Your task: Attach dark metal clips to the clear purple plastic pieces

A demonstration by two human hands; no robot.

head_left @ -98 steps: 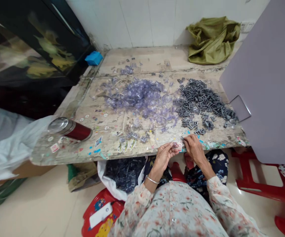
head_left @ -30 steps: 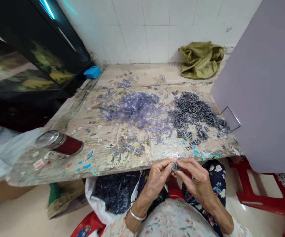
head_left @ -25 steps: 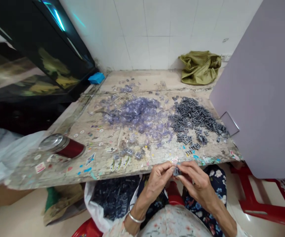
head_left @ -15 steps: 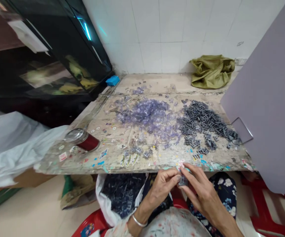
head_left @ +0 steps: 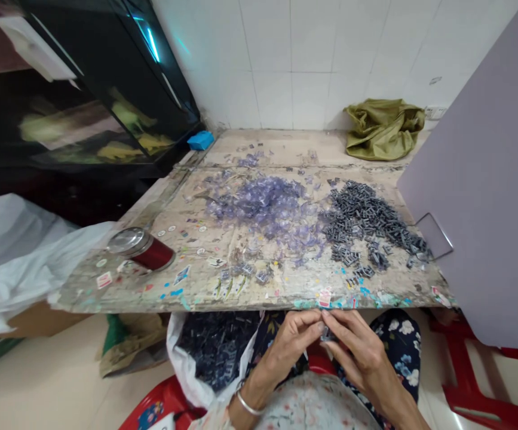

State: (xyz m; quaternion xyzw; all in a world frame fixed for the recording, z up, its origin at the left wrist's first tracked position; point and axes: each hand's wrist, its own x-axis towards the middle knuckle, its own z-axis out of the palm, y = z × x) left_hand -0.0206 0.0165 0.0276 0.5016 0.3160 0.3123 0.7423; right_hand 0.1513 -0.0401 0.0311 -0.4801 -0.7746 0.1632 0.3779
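Observation:
Just below the table's front edge, my left hand and my right hand come together on a small grey plastic piece. Thumb and fingers of both hands pinch it, and they hide most of its shape. Beyond them, on the worn wooden table, lies a heap of small dark grey plastic parts on the right. A pile of clear purplish plastic pieces spreads across the middle. Several assembled-looking small pieces sit nearer the front edge.
A red lidded cup stands at the table's left. An open white sack of dark parts is below the edge. An olive cloth and a blue box lie at the back. A pale panel with a wire handle bounds the right.
Both hands stay together on the small piece, with fingers slightly shifted around it. The view has turned a little, so the table and its contents appear slightly further left.

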